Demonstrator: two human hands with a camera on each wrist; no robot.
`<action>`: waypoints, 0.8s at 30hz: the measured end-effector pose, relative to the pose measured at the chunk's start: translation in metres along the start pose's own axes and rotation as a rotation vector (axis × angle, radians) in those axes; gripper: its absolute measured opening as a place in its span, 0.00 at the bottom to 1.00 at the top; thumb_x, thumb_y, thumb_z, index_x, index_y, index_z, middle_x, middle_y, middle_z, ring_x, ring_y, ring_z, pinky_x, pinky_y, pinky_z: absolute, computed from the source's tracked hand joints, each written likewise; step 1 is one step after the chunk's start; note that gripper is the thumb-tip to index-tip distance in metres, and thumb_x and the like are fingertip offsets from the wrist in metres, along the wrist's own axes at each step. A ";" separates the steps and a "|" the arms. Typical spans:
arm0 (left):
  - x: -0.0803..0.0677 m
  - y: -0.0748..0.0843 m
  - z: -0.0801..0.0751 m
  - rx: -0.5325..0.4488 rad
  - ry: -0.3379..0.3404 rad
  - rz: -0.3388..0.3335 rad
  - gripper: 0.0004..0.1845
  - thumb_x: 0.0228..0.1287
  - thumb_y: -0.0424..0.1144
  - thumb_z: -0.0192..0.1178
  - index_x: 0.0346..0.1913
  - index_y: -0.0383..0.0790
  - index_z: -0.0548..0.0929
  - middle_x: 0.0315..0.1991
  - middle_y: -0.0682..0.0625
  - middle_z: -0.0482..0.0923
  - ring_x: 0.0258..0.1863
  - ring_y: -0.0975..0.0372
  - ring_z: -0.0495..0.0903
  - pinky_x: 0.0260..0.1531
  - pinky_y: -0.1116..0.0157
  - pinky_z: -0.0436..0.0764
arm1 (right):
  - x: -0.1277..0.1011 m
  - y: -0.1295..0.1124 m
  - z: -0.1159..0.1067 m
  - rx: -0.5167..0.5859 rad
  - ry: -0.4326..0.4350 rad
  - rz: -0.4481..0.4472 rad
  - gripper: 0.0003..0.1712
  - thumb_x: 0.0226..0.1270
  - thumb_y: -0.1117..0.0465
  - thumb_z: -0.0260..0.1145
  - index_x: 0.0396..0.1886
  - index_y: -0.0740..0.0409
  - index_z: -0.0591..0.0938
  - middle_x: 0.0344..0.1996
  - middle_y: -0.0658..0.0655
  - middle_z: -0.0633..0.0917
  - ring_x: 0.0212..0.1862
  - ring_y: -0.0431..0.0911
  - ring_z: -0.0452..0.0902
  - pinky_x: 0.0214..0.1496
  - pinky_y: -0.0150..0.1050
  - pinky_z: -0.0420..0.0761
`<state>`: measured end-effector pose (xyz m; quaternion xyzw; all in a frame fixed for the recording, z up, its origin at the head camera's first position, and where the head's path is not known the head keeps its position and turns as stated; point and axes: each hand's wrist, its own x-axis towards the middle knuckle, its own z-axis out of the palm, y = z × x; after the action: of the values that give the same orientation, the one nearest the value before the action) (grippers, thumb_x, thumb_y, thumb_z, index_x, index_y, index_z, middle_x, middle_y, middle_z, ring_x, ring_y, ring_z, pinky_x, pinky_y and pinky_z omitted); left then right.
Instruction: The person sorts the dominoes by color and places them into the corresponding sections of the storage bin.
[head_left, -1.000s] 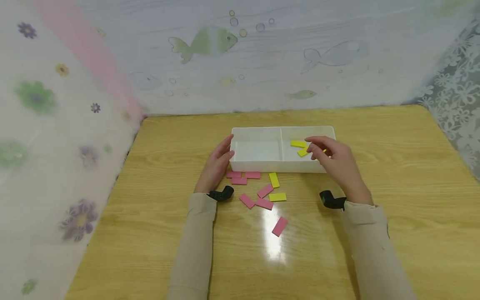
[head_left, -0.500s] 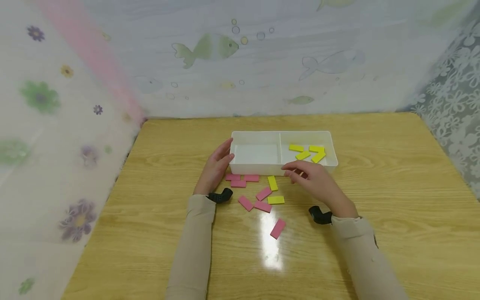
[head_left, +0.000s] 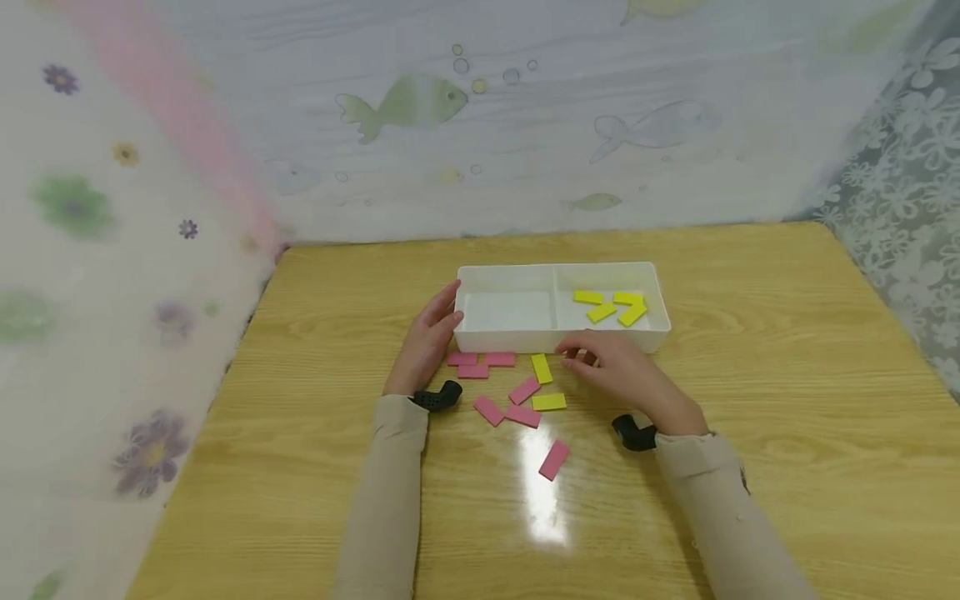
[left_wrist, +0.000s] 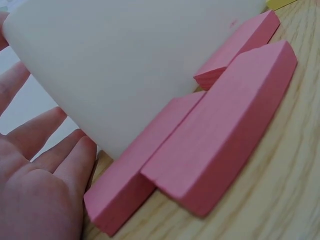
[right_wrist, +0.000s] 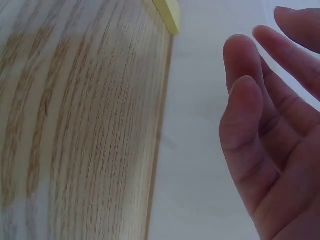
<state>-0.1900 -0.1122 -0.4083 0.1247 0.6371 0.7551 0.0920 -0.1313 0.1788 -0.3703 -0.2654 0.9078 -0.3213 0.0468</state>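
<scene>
A white two-compartment box [head_left: 504,342] stands on the table, with several yellow blocks [head_left: 602,312] in its right compartment. My left hand [head_left: 426,346] rests against the box's left end; in the left wrist view its fingers [left_wrist: 37,132] lie fairly straight along that side. Just in front of the box's front wall hovers my right hand [head_left: 618,371], fingers loosely bent and holding nothing. Nearest to its fingertips is a loose yellow block [head_left: 542,368]. A second yellow block [head_left: 549,402] lies closer to me. Three pink blocks [left_wrist: 220,120] sit together beside the front wall near my left hand.
More pink blocks, including one leaning against another [head_left: 522,415], are scattered on the wooden table [head_left: 300,467] in front of the box. A single pink block [head_left: 554,460] lies nearest to me. Patterned cloth [head_left: 525,150] hangs behind the table.
My right hand has withdrawn from over the right compartment and come down toward the loose yellow blocks, uncovering the yellow blocks inside. My left hand keeps its place at the box's end.
</scene>
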 end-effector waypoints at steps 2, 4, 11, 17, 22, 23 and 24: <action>-0.002 0.003 0.000 0.007 0.008 -0.004 0.27 0.66 0.33 0.48 0.67 0.42 0.57 0.68 0.48 0.51 0.66 0.54 0.50 0.60 0.58 0.56 | 0.001 0.000 0.001 -0.003 -0.014 0.005 0.12 0.62 0.57 0.60 0.45 0.53 0.79 0.35 0.45 0.80 0.33 0.39 0.73 0.37 0.36 0.74; -0.003 0.005 -0.001 0.003 0.011 -0.006 0.26 0.66 0.33 0.47 0.67 0.42 0.58 0.68 0.49 0.52 0.66 0.53 0.50 0.60 0.58 0.56 | 0.001 0.000 0.003 0.010 -0.030 0.015 0.13 0.61 0.57 0.60 0.45 0.53 0.79 0.35 0.45 0.80 0.33 0.39 0.73 0.37 0.36 0.73; -0.006 0.005 0.004 -0.015 0.009 -0.016 0.28 0.66 0.33 0.48 0.67 0.40 0.56 0.68 0.47 0.50 0.66 0.52 0.48 0.61 0.58 0.56 | -0.001 0.006 0.010 0.026 -0.102 0.041 0.15 0.59 0.56 0.63 0.45 0.55 0.79 0.38 0.48 0.80 0.38 0.41 0.73 0.40 0.38 0.73; -0.007 0.006 0.005 -0.036 0.006 0.000 0.27 0.66 0.32 0.47 0.67 0.39 0.56 0.68 0.46 0.50 0.66 0.51 0.48 0.61 0.58 0.56 | -0.003 0.006 0.015 0.018 -0.161 0.076 0.17 0.57 0.53 0.64 0.46 0.53 0.78 0.39 0.48 0.78 0.39 0.42 0.71 0.43 0.39 0.71; -0.008 0.006 0.007 -0.044 -0.001 -0.003 0.27 0.66 0.31 0.47 0.67 0.38 0.55 0.68 0.46 0.49 0.66 0.53 0.48 0.61 0.59 0.56 | -0.005 0.003 0.018 0.023 -0.205 0.099 0.18 0.57 0.51 0.64 0.46 0.52 0.78 0.38 0.48 0.76 0.39 0.43 0.70 0.43 0.38 0.71; -0.008 0.006 0.007 -0.040 -0.001 -0.004 0.27 0.66 0.31 0.47 0.67 0.38 0.56 0.68 0.46 0.49 0.66 0.53 0.48 0.61 0.59 0.56 | -0.006 0.002 0.018 0.024 -0.208 0.104 0.18 0.57 0.51 0.64 0.46 0.52 0.78 0.38 0.48 0.75 0.39 0.43 0.70 0.43 0.38 0.71; -0.008 0.006 0.007 -0.036 -0.001 -0.001 0.27 0.66 0.31 0.47 0.67 0.38 0.56 0.68 0.46 0.49 0.67 0.54 0.48 0.61 0.59 0.56 | -0.006 0.001 0.018 0.025 -0.207 0.104 0.18 0.57 0.51 0.64 0.45 0.52 0.78 0.37 0.48 0.75 0.39 0.43 0.70 0.43 0.38 0.71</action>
<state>-0.1799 -0.1090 -0.4019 0.1229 0.6232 0.7665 0.0947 -0.1222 0.1723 -0.3857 -0.2492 0.9066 -0.3005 0.1601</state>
